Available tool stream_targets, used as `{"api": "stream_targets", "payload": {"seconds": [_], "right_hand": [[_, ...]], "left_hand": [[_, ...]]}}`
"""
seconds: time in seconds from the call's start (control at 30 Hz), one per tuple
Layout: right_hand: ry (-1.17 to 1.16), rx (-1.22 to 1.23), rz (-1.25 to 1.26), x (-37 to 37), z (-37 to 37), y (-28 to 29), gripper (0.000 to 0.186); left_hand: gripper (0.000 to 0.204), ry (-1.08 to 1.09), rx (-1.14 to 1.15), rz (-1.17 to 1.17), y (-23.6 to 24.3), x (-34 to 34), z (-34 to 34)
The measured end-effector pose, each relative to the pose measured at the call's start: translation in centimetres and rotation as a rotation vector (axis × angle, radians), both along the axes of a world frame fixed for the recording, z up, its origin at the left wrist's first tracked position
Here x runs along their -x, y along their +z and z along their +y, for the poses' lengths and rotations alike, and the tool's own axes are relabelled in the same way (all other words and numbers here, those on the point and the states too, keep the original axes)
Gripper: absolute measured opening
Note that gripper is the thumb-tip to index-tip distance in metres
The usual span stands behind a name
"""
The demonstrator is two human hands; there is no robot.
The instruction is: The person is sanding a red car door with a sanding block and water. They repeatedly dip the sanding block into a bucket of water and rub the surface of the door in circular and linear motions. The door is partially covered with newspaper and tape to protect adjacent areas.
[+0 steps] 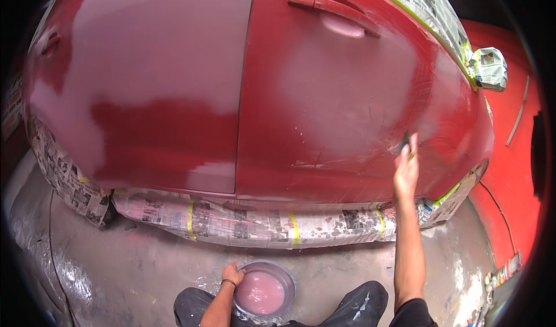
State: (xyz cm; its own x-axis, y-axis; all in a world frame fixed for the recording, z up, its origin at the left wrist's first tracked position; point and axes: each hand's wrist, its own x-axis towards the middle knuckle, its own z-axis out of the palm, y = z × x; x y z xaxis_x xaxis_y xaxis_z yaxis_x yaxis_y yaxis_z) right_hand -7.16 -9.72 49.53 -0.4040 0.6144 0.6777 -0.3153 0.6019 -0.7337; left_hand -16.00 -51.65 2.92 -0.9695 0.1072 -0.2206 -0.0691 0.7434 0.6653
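My right hand is pressed against the front part of a red car door, its fingers closed on a small dark sanding pad. The hand covers part of the pad. Around it the red paint is dulled to a hazy pink, with wet streaks and drops. My left hand grips the left rim of a round metal basin on the floor between my knees. Cloudy pink water partly fills the basin.
Taped newspaper wraps the sill, wheels and windows, and covers the side mirror. A second door with large pinkish dull patches lies left. A can stands lower right. A dark hose crosses the wet floor.
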Motion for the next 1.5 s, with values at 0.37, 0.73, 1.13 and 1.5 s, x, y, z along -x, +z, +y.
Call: {"api": "stream_targets", "payload": {"seconds": [0.37,0.73,1.13,1.5], "right_hand": [[-0.536,-0.770,0.181,19.3,-15.9,13.2,0.061],[-0.792,-1.001,0.023,17.6,-15.6,19.1,0.046],[-0.492,-0.962,0.046,16.7,-14.1,14.1,0.058],[-0.619,-0.825,0.245,16.7,-10.3,19.3,0.060]], "left_hand": [[0.041,-0.012,-0.059,0.068,-1.4,-0.1,-0.4],[0.033,-0.009,-0.096,0.113,-0.7,-0.6,0.9],[0.037,0.018,-0.087,0.039,-0.9,-0.2,0.6],[0.035,0.041,-0.094,0.052,0.2,-0.4,1.5]]}}
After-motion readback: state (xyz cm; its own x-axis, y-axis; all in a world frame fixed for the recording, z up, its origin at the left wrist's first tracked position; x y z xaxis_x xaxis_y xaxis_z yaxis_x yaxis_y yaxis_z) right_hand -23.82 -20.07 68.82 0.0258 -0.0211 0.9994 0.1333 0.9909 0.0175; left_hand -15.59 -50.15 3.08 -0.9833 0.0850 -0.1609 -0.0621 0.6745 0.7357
